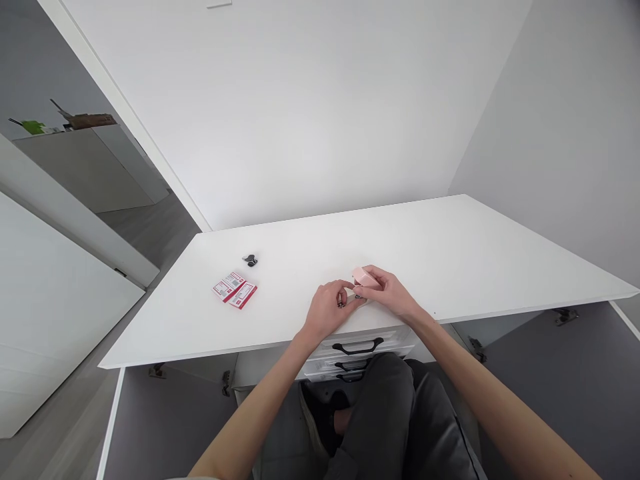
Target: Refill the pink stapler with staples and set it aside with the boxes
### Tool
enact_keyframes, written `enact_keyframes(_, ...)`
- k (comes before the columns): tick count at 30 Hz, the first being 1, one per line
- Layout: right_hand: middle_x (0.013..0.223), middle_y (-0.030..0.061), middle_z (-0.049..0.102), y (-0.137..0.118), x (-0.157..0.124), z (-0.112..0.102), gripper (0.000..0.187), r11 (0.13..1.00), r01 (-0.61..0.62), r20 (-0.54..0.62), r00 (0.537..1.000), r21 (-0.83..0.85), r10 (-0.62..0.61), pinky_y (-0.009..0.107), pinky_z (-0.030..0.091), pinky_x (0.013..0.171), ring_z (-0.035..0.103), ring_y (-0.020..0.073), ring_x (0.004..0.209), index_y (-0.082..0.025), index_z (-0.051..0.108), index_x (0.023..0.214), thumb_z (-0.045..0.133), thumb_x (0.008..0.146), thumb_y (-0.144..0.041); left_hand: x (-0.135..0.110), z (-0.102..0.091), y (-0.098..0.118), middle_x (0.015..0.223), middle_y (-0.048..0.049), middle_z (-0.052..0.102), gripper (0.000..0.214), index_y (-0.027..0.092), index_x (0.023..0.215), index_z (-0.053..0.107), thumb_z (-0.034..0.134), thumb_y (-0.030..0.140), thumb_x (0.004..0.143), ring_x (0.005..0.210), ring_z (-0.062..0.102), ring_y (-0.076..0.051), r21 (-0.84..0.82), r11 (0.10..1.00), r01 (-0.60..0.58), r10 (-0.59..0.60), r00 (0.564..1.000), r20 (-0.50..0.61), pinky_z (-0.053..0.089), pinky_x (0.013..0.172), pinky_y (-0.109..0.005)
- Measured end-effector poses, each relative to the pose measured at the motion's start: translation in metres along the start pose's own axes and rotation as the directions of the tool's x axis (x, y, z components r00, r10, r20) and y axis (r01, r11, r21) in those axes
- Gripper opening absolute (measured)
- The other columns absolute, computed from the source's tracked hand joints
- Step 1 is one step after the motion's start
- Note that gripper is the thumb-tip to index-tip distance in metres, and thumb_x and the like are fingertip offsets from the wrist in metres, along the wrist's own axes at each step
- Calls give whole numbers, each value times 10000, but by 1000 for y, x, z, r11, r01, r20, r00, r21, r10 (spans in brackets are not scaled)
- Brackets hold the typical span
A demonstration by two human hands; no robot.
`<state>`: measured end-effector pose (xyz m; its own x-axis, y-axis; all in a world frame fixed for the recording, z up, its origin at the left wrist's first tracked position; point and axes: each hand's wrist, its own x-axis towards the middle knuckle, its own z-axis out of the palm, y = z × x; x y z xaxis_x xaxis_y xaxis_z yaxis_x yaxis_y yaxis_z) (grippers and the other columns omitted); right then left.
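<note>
pink block: a small pale-pink block (367, 277) sits just above the front part of the white tabletop (450, 253), a little right of center, in the fingers of the right hand.
long axis: the block tilts, its length seeming to slant from upper left down to lower right; fingers cover part of it, so the full outline cannot be told.
pointing: its uncovered end faces left, toward the left hand's fingertips.
right hand: the right hand (387, 291) is closed around the block, thumb below and fingers above.
left hand: the left hand (327, 307) curls narrowly just beside it, around a small dark metallic piece (341, 304); whether it grips the piece cannot be told.
cards: two red-and-white cards, one (229, 287) beside the other (243, 295), lie well left of the hands.
black item: a small black item (251, 260) rests just beyond the cards.
below: drawers with a black handle (358, 347) front the person's grey-trousered legs (380, 407).
</note>
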<state>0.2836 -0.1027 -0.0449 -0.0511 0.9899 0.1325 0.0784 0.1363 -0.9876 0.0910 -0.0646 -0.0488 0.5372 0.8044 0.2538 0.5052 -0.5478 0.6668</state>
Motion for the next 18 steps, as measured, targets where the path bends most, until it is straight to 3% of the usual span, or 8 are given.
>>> enact_keyframes(6, 1068, 30, 708, 3, -2, 2, 430, 1000, 22, -19, 1000, -12, -22, 394, 536, 912, 645, 249, 1012, -250, 701, 1115, 813, 811, -533, -2, 4, -4, 721, 11, 607, 258, 218, 1038, 721, 671, 457, 956, 766, 604, -196, 136, 990, -28, 37, 997, -63, 445, 840, -373)
enact_keyframes(9, 1278, 56, 687, 7, -1, 2, 550, 999, 48, -46, 998, 7, -48, 422, 513, 1034, 629, 270, 1193, -272, 657, 1255, 837, 799, -521, -1, 4, -6, 757, -4, 607, 220, 219, 1014, 744, 633, 407, 994, 803, 586, -202, 205, 979, -17, 39, 994, -102, 426, 834, -377)
enact_keyframes(12, 1513, 81, 568, 12, 0, 2, 687, 997, 56, -109, 993, 53, -50, 451, 456, 1153, 542, 277, 1396, -315, 566, 1400, 831, 807, -538, 3, 4, -8, 801, -22, 620, 220, 225, 1031, 767, 628, 393, 1007, 847, 574, -216, 237, 972, 3, 26, 993, -119, 419, 848, -390)
enact_keyframes(18, 1536, 82, 557, 22, -8, -1, 655, 999, 42, -280, 959, 25, -33, 500, 346, 1262, 448, 257, 1505, -338, 510, 1441, 711, 889, -630, 9, 5, -14, 940, -59, 658, 224, 247, 1122, 790, 648, 371, 1000, 998, 593, -260, 203, 977, 68, -37, 988, -150, 430, 943, -436)
